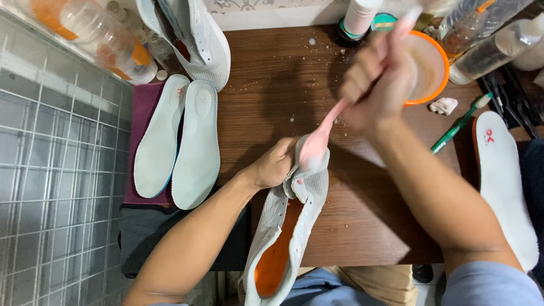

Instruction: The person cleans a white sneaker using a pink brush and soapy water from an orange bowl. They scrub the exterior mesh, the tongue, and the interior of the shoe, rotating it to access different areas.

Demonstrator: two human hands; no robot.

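Note:
My left hand (273, 167) grips the toe end of a light grey knit shoe (289, 226) with an orange lining, held over the front edge of the wooden table (283, 85). My right hand (377, 79) holds a pink brush (320, 141) by its handle; the brush head rests on the shoe's toe. The hand is blurred. Just behind my right hand stands an orange-rimmed bowl (436, 68) with cloudy liquid.
Two pale insoles (178, 141) lie on a maroon cloth at the left, with another grey shoe (195, 37) behind them. A third insole (504, 181) and a green toothbrush (459, 124) lie at the right. Plastic bottles (490, 48) stand at the back; tiled floor (56, 170) at the left.

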